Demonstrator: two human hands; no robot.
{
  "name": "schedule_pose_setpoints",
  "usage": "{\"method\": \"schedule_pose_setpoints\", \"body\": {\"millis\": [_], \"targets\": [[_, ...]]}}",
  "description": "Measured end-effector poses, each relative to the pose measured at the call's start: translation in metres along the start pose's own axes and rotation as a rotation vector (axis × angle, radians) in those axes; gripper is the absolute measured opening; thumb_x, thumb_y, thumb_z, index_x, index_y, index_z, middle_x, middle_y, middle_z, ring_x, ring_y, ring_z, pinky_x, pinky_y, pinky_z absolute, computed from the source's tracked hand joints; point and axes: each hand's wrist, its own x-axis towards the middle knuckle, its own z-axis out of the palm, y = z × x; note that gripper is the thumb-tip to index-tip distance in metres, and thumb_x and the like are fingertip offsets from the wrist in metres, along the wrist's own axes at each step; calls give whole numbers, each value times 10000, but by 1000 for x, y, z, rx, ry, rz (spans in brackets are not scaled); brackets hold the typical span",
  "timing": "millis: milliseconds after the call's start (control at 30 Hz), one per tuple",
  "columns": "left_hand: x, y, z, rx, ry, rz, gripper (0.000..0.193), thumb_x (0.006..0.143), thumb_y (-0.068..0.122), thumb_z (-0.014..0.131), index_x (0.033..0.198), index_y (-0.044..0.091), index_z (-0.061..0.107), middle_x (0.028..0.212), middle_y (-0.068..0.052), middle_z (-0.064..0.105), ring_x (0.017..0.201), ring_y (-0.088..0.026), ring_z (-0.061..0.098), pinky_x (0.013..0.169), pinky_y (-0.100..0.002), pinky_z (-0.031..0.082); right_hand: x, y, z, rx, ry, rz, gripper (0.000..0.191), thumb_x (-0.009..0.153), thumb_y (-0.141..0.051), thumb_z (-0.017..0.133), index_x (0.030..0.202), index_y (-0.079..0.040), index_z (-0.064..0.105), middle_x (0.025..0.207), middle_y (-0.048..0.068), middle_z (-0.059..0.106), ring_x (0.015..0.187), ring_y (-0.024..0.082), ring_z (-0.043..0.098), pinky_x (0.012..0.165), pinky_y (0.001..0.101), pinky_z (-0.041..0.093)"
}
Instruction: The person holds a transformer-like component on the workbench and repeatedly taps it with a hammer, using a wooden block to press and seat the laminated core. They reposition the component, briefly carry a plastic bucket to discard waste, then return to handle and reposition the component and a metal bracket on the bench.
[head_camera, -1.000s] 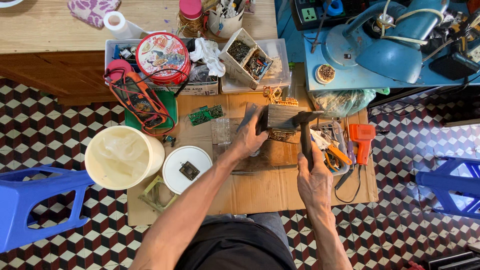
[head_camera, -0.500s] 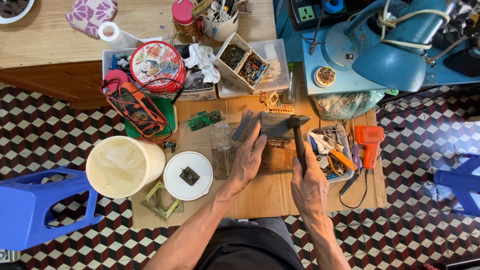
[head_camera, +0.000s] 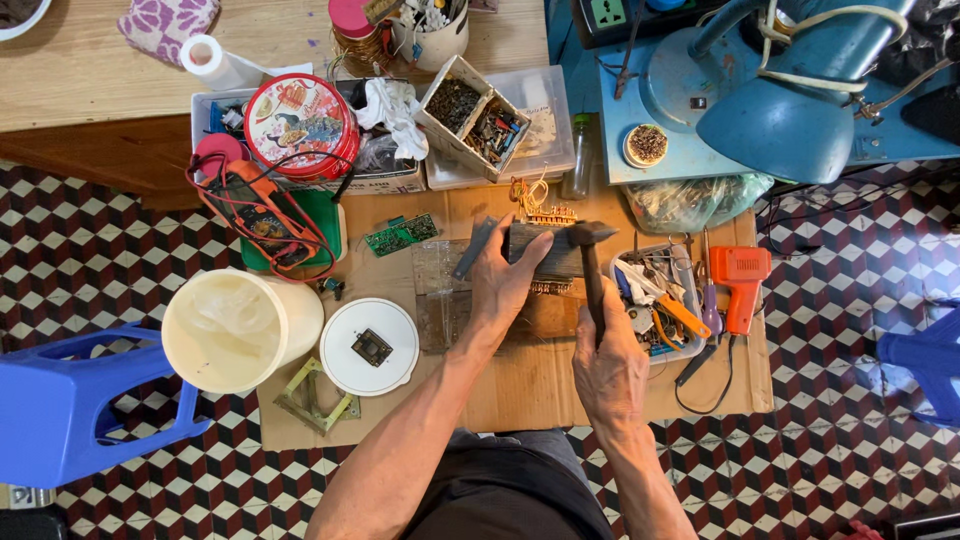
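Left hand (head_camera: 507, 285) presses a dark block (head_camera: 545, 255) down on the cardboard (head_camera: 520, 385); right hand (head_camera: 610, 365) grips a hammer (head_camera: 590, 262), its head touching the block's right end

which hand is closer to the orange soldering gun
Right. The right hand grips a hammer just left of the orange soldering gun; the left hand sits farther left on a dark block.

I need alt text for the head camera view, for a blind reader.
The right hand grips a hammer over a dark block that the left hand steadies on a cardboard sheet, among a white bucket and a tool tray.
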Motion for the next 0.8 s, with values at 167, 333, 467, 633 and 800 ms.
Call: {"method": "schedule_pose_setpoints", "body": {"millis": [167, 333, 467, 633, 800], "targets": [[-4, -5, 13, -135, -48, -139, 794, 816, 509, 759, 1420, 31, 564, 1222, -151, 692, 1110, -238, 663, 979, -370, 507, 2, -3, -10, 38, -58, 42, 449, 986, -137, 589, 1431, -112, 534, 1125, 230, 721, 977, 355, 738, 809, 440, 559], [-12, -22, 7, -210, -66, -96, 720, 949, 487, 626, 1475, 6, 525, 1431, -163, 576, 1334, -228, 527, 1115, -332, 390, 1, -9, -6, -1, -92, 0, 402, 996, -144, 590, 1396, -112, 559, 1093, 240, 713, 951, 390, 722, 774, 454, 555], [-14, -32, 3, -308, -83, -21, 708, 1010, 470, 543, 1488, -50, 489, 1530, -190, 526, 1445, -240, 440, 1184, -326, 310, -4, -13, 2, 20, -57, -53, 411, 994, -150, 580, 1402, -111, 547, 1078, 236, 712, 932, 391, 722, 754, 453, 556], [-22, -38, -6, -338, -128, 10, 659, 1070, 436, 454, 1510, -53, 432, 1592, -191, 453, 1509, -250, 380, 1225, -334, 282, -10, -18, 7, -39, -96, -54, 410, 1001, -181, 587, 1407, -134, 547, 1034, 230, 718, 883, 398, 716, 729, 468, 545], [-21, -42, -11, -222, -113, 27, 651, 1072, 430, 408, 1515, -46, 437, 1595, -195, 448, 1515, -267, 370, 1230, -340, 264, -17, -20, 8, -58, -112, -65, 415, 986, -176, 595, 1397, -137, 560, 1007, 231, 718, 858, 403, 711, 724, 469, 542]]}}
